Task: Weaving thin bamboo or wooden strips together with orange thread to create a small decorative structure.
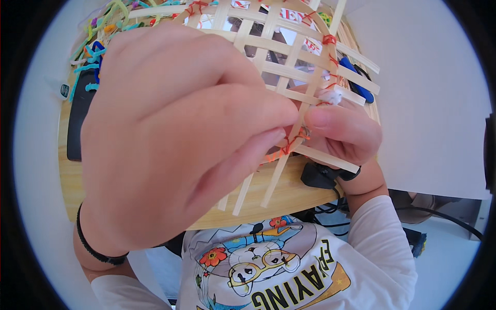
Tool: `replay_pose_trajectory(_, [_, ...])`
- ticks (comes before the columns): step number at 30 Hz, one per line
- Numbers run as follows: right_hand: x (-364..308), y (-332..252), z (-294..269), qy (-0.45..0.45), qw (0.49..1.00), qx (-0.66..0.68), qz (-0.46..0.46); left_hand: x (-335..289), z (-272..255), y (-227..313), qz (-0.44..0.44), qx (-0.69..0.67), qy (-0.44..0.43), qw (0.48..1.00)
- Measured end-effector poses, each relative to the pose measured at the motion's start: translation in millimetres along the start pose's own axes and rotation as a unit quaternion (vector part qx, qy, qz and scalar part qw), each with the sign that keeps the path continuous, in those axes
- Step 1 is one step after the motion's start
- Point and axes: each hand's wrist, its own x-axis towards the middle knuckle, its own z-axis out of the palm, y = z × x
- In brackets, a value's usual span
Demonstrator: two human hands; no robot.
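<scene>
Over the wooden table (289,199), left hand (170,139) and right hand (343,132) pinch red thread (289,146) on a bamboo-strip lattice (289,67), held up close to the camera; pipe cleaners (98,39) behind.

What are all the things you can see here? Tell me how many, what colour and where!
bamboo strip lattice: one, pale tan, held up in the middle
red thread: several ties, red, on the lattice crossings
pipe cleaners: many, mixed colours, top left on the table
wooden table: one, light brown, under the lattice
black cable: one, black, lower right
blue tool: one, blue, right behind the lattice
left hand: one, pinching thread
right hand: one, gripping the lattice
</scene>
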Motion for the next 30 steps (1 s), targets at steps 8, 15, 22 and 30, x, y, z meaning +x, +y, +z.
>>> replay_pose_trajectory(8, [-3.0, -5.4, -1.3, 0.017, 1.000, 0.007, 0.010, 5.6, -1.4, 0.2, 0.007, 0.005, -0.027, 1.000])
replay_pose_trajectory(15, [1.0, -13.0, 6.8, 0.023, 0.999, -0.022, 0.012, -2.0, 8.9, -2.3, -0.074, -0.023, -0.010, 0.997])
replay_pose_trajectory(22, [0.6, -14.7, 7.9, 0.027, 0.993, 0.107, 0.036, -10.1, 30.2, -12.3, -0.023, -0.100, 0.086, 0.991])
replay_pose_trajectory(30, [1.1, -6.6, 7.0, 0.030, 0.999, 0.034, -0.019, -7.0, 15.6, -10.8, -0.088, -0.150, 0.003, 0.985])
